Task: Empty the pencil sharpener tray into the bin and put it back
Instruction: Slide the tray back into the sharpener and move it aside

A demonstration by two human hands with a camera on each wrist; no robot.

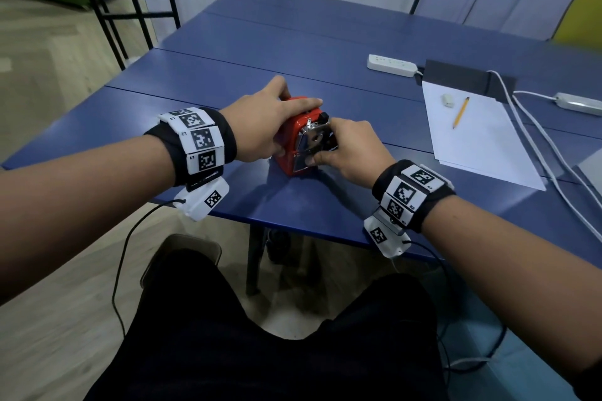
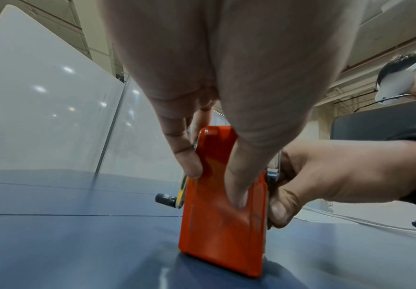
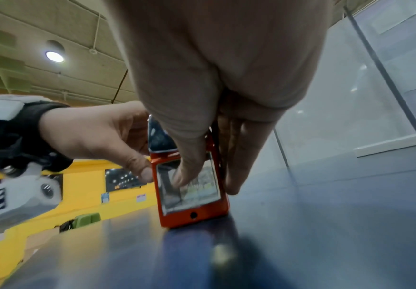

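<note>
The red pencil sharpener point(image 1: 294, 137) stood on the blue table point(image 1: 202, 81), near its front edge. The left hand point(image 1: 260, 127) clasped its body from above while the right hand point(image 1: 351, 150) pinched the shiny tray front point(image 3: 189, 185). The casing looked rigid, smooth and light, so bracing the body and pulling the tray by its side edges seemed wisest.

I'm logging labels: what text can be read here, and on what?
No text reads clearly.
On the white wristband tags: black square codes, tiny characters beside them too small to read.
On the small notices on the yellow wall: blurred.
On the red pencil sharpener: no lettering shows.
</note>
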